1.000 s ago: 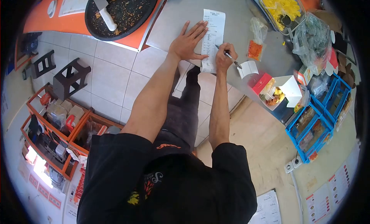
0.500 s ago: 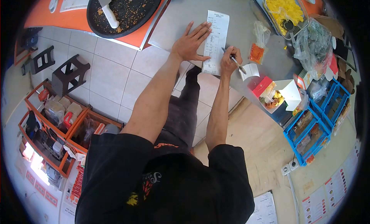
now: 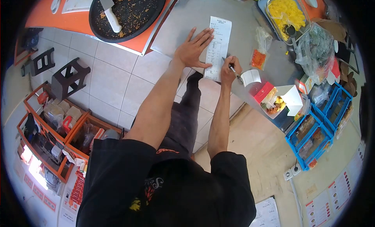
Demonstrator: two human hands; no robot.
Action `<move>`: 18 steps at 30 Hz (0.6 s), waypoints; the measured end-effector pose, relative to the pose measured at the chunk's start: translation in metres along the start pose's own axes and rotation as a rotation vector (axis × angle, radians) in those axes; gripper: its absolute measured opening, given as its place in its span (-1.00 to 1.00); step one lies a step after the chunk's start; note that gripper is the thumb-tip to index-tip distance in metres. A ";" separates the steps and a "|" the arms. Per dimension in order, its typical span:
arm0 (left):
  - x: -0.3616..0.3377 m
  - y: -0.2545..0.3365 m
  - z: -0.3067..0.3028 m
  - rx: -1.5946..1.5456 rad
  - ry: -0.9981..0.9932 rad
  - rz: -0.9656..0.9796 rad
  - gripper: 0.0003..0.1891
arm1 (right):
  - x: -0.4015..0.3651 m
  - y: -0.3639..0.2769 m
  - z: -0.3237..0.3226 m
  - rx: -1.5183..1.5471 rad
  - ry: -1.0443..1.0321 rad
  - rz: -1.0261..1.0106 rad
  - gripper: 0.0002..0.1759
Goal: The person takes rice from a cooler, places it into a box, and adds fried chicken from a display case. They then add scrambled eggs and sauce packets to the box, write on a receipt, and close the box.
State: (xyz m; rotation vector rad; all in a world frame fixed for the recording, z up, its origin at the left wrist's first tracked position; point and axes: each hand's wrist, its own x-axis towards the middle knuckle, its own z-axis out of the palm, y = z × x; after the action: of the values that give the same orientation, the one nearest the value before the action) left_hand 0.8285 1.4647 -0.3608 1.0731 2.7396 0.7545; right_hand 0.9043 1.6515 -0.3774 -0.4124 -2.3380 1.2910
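Observation:
A long printed receipt (image 3: 219, 35) lies on the grey metal counter (image 3: 187, 16). My left hand (image 3: 192, 51) rests flat beside it with fingers spread, the fingertips and thumb on its left edge. In my right hand (image 3: 230, 70) is a pen (image 3: 233, 69), gripped with its tip over the receipt's right side. To the right of that hand stands an opened red and white food box (image 3: 264, 93) with food (image 3: 276, 105) inside. A small clear bag of orange-red sauce (image 3: 258, 59) lies just above the box.
A glass tray of yellow food (image 3: 287, 12) with a ladle sits at the far right, beside a plastic bag of greens (image 3: 316, 49). Blue baskets (image 3: 310, 143) hang along the right edge. At left, a knife (image 3: 112, 19) lies across a dark round pan (image 3: 134, 16). Stools (image 3: 70, 78) stand on the floor.
My right hand has shifted slightly down and left with the pen, its tip now lower along the receipt. My left hand stays flat at the receipt's edge. The whole view has tilted slightly.

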 end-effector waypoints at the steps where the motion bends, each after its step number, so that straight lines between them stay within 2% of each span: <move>1: 0.000 0.000 -0.001 -0.002 0.001 0.001 0.15 | 0.000 0.000 0.001 -0.017 -0.014 -0.023 -0.64; 4: 0.000 0.000 -0.002 0.012 -0.011 0.004 0.16 | -0.003 0.000 0.004 -0.070 0.113 0.084 -0.64; 7: 0.001 -0.001 -0.002 0.030 -0.019 0.000 0.16 | -0.006 0.005 0.004 0.016 0.161 0.050 -0.67; 10: 0.001 0.000 -0.001 0.019 -0.024 0.000 0.14 | -0.016 0.011 0.001 0.079 0.106 0.084 -0.73; 13: -0.005 -0.005 -0.001 -0.005 -0.029 -0.017 0.12 | -0.022 0.024 0.002 -0.030 0.082 -0.017 -0.82; 14: -0.001 -0.003 0.003 -0.041 -0.028 0.006 0.12 | -0.022 0.024 -0.003 0.025 0.001 0.016 -0.88; 15: 0.000 -0.002 0.006 -0.029 -0.006 0.029 0.11 | -0.023 0.028 0.002 0.039 0.109 -0.095 -0.87; 18: 0.005 0.003 0.004 -0.014 0.006 0.032 0.09 | -0.013 -0.005 -0.006 0.037 0.055 0.079 -0.71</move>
State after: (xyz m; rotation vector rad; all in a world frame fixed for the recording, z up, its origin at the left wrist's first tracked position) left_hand 0.8272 1.4714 -0.3621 1.1168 2.7241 0.7814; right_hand 0.9182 1.6477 -0.3735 -0.5259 -2.2696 1.3400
